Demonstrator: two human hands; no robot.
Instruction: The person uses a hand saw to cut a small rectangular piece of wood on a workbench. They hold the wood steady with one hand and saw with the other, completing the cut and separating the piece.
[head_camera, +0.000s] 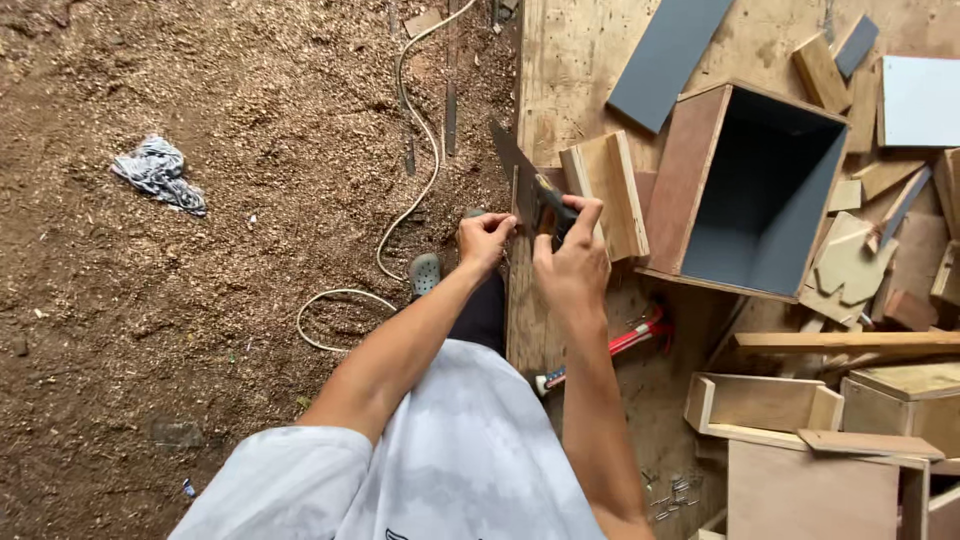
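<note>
Right hand (572, 262): fingers wrapped on saw (525, 185) handle, blade upright at the surface (570, 60) edge | left hand (485, 240): fingers curled, steadying the edge | box (745, 190) beside.

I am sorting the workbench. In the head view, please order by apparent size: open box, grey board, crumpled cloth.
1. open box
2. grey board
3. crumpled cloth
The cloth lies on the ground, farther from the camera, so its rank is less sure.

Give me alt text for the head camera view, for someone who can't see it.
Seen from above, a person's right hand grips a handsaw at the edge of a plywood sheet, the left hand beside the blade. An open wooden box, offcuts and a red-handled tool lie nearby; sawdust covers the ground.
</note>
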